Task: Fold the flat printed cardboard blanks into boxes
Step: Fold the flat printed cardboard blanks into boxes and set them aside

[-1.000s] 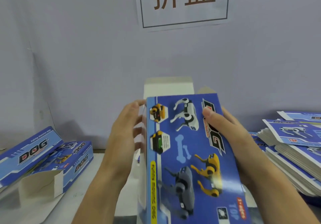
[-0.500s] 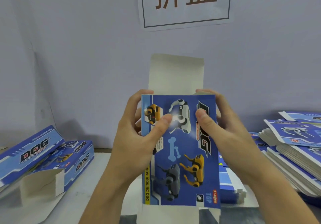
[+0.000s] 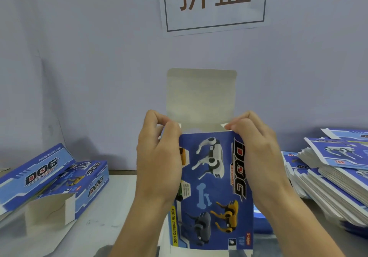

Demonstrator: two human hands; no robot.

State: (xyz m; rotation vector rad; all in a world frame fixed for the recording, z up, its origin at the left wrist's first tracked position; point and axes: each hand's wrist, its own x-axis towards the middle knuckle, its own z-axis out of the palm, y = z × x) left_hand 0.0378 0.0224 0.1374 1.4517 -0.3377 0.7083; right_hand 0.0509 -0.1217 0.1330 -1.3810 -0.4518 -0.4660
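Blue box [image 3: 213,177], upright between both hands' grip

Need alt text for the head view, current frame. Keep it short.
Two bare hands, left hand and right hand, hold a blue printed dog-toy box upright, fingers curled at its top corners, its plain lid flap standing open. Folded boxes lie left, stacked flat blanks right.

Soft even light, mild wide-angle edge distortion
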